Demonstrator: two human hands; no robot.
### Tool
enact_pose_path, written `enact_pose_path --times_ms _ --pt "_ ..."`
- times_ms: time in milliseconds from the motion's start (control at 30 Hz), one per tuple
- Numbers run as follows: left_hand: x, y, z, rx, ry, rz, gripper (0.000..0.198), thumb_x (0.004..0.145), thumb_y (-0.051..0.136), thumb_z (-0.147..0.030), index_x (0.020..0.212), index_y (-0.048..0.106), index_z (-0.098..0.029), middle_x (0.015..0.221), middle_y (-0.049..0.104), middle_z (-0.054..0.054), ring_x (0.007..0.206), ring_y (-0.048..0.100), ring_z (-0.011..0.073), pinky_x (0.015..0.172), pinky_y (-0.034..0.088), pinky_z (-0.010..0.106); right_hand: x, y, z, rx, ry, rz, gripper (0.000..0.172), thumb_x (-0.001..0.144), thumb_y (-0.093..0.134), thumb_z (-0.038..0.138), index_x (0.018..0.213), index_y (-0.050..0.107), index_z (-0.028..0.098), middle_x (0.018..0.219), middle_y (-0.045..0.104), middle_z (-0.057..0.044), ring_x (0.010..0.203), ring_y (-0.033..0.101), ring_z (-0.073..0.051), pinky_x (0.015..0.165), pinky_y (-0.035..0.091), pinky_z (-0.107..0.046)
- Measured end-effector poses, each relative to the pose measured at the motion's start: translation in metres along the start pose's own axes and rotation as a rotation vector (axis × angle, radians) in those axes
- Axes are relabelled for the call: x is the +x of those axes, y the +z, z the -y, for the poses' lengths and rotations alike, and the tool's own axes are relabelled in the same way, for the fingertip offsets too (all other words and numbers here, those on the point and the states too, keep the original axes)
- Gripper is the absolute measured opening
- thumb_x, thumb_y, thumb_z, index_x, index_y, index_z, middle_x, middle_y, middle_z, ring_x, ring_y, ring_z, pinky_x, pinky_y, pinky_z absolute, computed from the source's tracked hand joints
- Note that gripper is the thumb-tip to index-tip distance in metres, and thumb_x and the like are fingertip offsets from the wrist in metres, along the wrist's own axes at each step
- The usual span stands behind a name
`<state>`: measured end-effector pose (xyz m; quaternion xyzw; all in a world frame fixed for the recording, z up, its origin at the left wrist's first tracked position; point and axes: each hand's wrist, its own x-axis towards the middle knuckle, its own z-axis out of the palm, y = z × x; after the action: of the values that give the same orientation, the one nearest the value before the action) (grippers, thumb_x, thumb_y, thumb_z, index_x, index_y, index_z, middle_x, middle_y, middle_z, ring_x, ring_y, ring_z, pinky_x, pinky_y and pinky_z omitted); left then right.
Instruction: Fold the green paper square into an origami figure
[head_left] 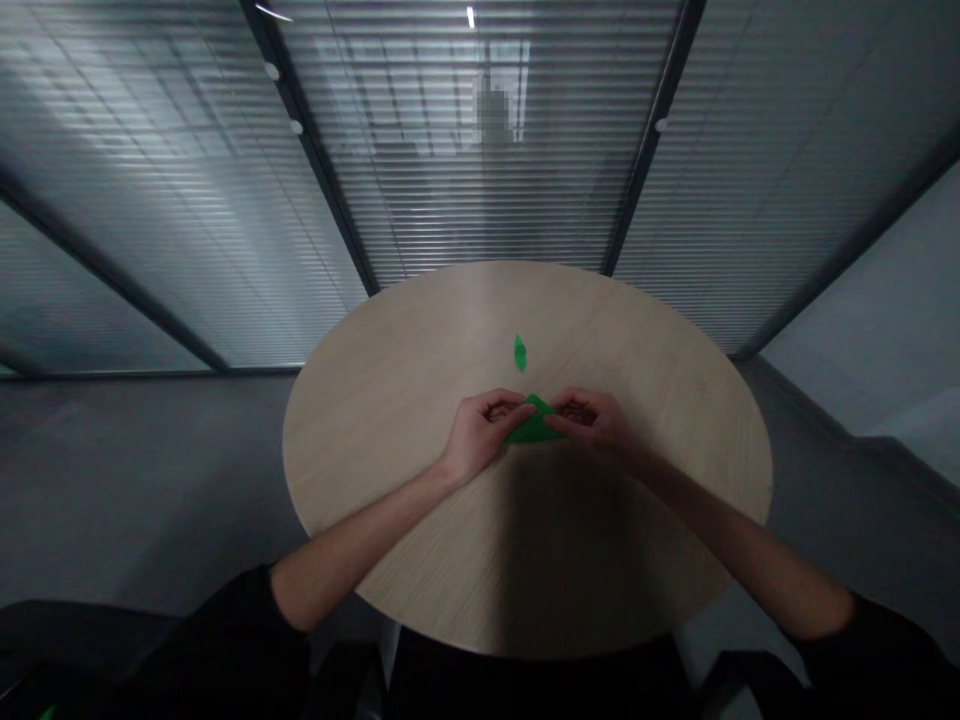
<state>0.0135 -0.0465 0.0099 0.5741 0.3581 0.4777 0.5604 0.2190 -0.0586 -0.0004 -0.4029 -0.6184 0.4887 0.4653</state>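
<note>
A folded piece of green paper (531, 424) lies at the middle of a round pale wooden table (390, 420). My left hand (480, 430) pinches its left side with curled fingers. My right hand (592, 420) pinches its right side the same way. Both hands rest low on the tabletop and cover the paper's outer corners. A smaller folded green paper shape (520, 352) lies on the table a short way beyond the hands, touched by neither.
Glass walls with horizontal blinds and dark frames (315, 160) stand right behind the table's far edge. Grey floor (135, 470) surrounds the table on the left and right. A dim reflection of a person shows in the glass.
</note>
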Motion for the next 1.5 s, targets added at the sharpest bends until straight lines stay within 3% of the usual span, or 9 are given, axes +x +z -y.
enact_pose_path --times_ms 233,567,1000,1233,1500 --pt "-0.001 0.001 0.0 -0.033 -0.019 0.002 0.024 0.075 0.087 -0.035 0.085 0.077 -0.015 0.079 0.078 0.005 0.065 0.069 0.0139 0.064 0.056 0.025 0.0 0.0 0.001 -0.007 0.004 0.037 0.025 0.082 0.081 0.043 0.089 0.074 0.02 0.082 0.073 -0.003 0.073 0.069 -0.016 0.069 0.055 -0.028" --pt "0.003 -0.003 0.004 -0.104 -0.083 0.018 0.033 0.071 0.092 -0.037 0.089 0.078 -0.013 0.083 0.08 0.007 0.068 0.073 0.0154 0.066 0.058 0.026 -0.001 0.001 0.01 -0.157 -0.014 0.018 0.028 0.086 0.074 0.045 0.078 0.072 0.018 0.069 0.062 0.0 0.06 0.054 -0.012 0.056 0.041 -0.025" --pt "0.002 0.0 0.004 -0.182 -0.154 0.011 0.027 0.071 0.092 -0.029 0.087 0.078 -0.012 0.079 0.079 0.006 0.064 0.07 0.0134 0.064 0.056 0.025 0.0 0.001 0.006 -0.113 -0.005 0.006 0.024 0.082 0.077 0.042 0.08 0.074 0.019 0.071 0.065 0.0 0.062 0.058 -0.013 0.058 0.043 -0.025" --pt "0.002 0.001 0.003 -0.15 -0.107 -0.021 0.023 0.074 0.09 -0.029 0.085 0.077 -0.013 0.08 0.079 0.005 0.065 0.07 0.0136 0.064 0.055 0.025 0.0 0.001 0.011 -0.123 -0.002 0.007 0.025 0.082 0.076 0.043 0.079 0.073 0.019 0.07 0.065 0.0 0.061 0.056 -0.012 0.057 0.042 -0.025" --pt "-0.002 0.004 0.0 -0.115 0.051 -0.051 0.027 0.076 0.088 -0.027 0.098 0.078 -0.015 0.073 0.074 0.001 0.063 0.067 0.0112 0.059 0.053 0.021 0.0 0.002 0.009 -0.112 -0.001 -0.011 0.031 0.082 0.078 0.048 0.076 0.07 0.018 0.068 0.061 0.001 0.059 0.053 -0.012 0.054 0.04 -0.025"
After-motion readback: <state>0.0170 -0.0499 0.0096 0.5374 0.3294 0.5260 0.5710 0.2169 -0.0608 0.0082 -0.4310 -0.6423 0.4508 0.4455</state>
